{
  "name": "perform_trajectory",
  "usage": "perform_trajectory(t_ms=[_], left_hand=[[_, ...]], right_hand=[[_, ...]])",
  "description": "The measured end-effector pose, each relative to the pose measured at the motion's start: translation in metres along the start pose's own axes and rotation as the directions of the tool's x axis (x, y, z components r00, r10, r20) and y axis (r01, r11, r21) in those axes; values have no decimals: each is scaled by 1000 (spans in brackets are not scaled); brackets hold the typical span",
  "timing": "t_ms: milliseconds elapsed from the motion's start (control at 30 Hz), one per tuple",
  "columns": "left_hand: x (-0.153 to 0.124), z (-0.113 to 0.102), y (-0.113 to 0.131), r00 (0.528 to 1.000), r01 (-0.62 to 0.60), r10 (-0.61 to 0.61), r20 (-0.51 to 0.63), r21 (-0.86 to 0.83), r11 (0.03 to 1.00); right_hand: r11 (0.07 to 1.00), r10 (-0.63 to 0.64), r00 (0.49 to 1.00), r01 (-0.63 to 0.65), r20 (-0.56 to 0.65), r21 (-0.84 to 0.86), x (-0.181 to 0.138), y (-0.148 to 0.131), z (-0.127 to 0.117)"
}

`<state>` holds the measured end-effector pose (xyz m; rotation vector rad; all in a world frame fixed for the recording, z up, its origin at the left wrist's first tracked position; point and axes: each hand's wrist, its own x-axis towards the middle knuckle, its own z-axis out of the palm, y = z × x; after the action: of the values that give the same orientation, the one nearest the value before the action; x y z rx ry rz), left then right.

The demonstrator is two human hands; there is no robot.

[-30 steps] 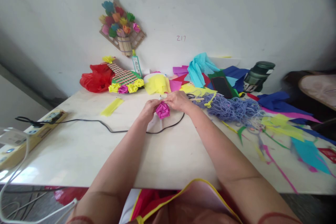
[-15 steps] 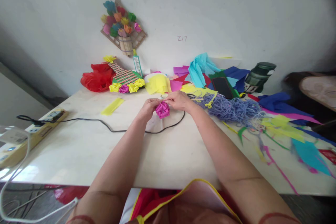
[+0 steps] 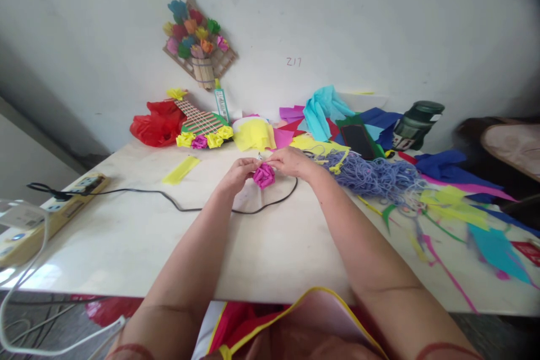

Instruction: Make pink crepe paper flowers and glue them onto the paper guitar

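Observation:
A small magenta paper flower [image 3: 264,175] is held between both hands above the middle of the white table [image 3: 126,236]. My left hand [image 3: 237,174] pinches its left side with fingers curled. My right hand [image 3: 291,162] grips its upper right side, fingers closed over the paper. A black cable [image 3: 177,205] loops on the table just under the hands.
A purple yarn heap [image 3: 371,174] and coloured paper scraps [image 3: 472,208] lie to the right. Behind are yellow paper [image 3: 253,135], a glue bottle [image 3: 219,102], a stick guitar with paper flowers [image 3: 202,126], a red bag [image 3: 158,124], a dark jar [image 3: 415,122]. A power strip [image 3: 50,211] sits left.
The hands and flower have barely shifted, a little to the right; the fingers keep working the paper.

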<state>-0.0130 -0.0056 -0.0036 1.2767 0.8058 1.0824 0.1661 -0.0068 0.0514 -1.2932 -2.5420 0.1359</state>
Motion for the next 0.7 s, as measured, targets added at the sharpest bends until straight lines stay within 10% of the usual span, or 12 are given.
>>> perform_trajectory(t_ms=[700], left_hand=[[3,-2,0,999,14,-16,-40,-46,999]], right_hand=[[986,-59,998,54,-31,-157,0,-3,0]])
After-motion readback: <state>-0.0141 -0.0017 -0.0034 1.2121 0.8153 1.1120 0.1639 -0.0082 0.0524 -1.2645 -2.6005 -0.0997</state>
